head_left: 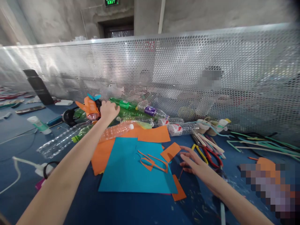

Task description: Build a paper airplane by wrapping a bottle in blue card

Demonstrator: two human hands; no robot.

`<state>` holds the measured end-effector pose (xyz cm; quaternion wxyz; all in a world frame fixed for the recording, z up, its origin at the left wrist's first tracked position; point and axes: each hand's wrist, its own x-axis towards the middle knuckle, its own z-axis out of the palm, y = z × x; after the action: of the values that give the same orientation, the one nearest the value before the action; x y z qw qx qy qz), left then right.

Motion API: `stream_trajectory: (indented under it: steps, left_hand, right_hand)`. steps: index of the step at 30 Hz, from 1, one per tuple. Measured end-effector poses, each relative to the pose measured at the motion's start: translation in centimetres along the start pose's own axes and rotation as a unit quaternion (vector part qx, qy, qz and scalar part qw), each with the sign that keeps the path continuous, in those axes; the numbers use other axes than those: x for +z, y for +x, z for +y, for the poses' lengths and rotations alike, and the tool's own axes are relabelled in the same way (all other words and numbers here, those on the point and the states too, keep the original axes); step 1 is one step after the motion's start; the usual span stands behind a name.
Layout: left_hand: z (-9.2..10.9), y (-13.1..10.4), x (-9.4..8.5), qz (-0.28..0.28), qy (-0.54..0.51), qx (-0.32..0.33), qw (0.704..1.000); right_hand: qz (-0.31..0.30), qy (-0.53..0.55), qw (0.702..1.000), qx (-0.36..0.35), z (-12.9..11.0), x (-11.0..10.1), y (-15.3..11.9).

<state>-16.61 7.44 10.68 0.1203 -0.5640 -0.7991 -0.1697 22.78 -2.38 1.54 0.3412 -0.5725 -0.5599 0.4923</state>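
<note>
My left hand (pixel 109 110) reaches to the back with its fingers curled down; what lies in them, if anything, is hidden. Left of it stands a bottle wrapped in orange paper (pixel 90 106) with blue strips on top. My right hand (pixel 191 160) has its fingers apart, beside a small orange paper piece (pixel 171 152); its index fingertip is at the corner of that piece. Blue paper sheets (pixel 122 168) lie between my arms, with thin orange paper scraps (pixel 153 161) on them. Another orange piece (pixel 179 189) lies at their right corner.
Several plastic bottles (pixel 180 128) lie along a perforated metal divider (pixel 131 72). Red-handled scissors (pixel 212 157) and a yellow-handled tool (pixel 200 153) lie right of centre. A glue stick (pixel 38 124) and a white cable (pixel 16 175) are at left, green strips (pixel 264 145) at right.
</note>
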Motion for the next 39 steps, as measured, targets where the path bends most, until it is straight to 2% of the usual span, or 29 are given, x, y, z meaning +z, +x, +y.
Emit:
stream_trajectory:
  steps: [3, 6, 10, 13, 16, 17, 22, 26, 30, 35, 39]
  left_hand:
    - [2.0, -0.4, -0.4, -0.144, -0.007, 0.057, 0.988]
    - [3.0, -1.4, -0.7, -0.265, -0.002, 0.108, 0.958]
    - [3.6, -3.3, -1.6, -0.342, -0.002, 0.167, 0.925]
    - [4.5, -4.6, -2.8, -0.378, -0.023, 0.234, 0.896]
    - [6.3, -6.2, -3.8, -0.385, -0.078, 0.373, 0.841]
    - [7.1, -6.8, -4.0, -0.372, -0.093, 0.402, 0.832]
    - [10.6, -10.1, -3.4, -0.331, -0.154, 0.475, 0.801]
    - [11.9, -12.1, -2.0, -0.285, -0.176, 0.477, 0.812]
    - [12.2, -12.9, -1.6, -0.251, -0.184, 0.488, 0.815]
    - [12.5, -13.2, -2.0, -0.325, -0.186, 0.427, 0.823]
    - [12.6, -13.5, -1.7, -0.337, -0.188, 0.411, 0.826]
  right_hand:
    - [-0.003, 0.001, 1.000, 0.004, -0.1, 0.0, -0.2]
    - [-0.006, -0.003, 1.000, 0.001, -0.3, 0.1, -0.4]
    - [-0.019, -0.021, 0.999, -0.024, -0.3, 0.0, -0.3]
    - [-0.011, -0.030, 0.997, -0.076, -0.3, -0.1, 0.0]
    - [0.013, -0.045, 0.985, -0.164, -0.7, 0.0, -0.4]
    - [0.021, -0.050, 0.981, -0.188, -1.0, 0.1, -0.7]
    - [0.036, -0.024, 0.966, -0.256, -2.0, 1.1, -2.2]
    - [0.061, -0.023, 0.966, -0.251, -1.8, 0.7, -2.0]
    - [0.078, -0.038, 0.970, -0.227, -1.0, -0.3, -1.0]
    - [0.092, -0.091, 0.970, -0.207, -0.8, -0.7, -1.0]
    - [0.144, -0.187, 0.941, -0.245, -1.6, -0.2, -1.8]
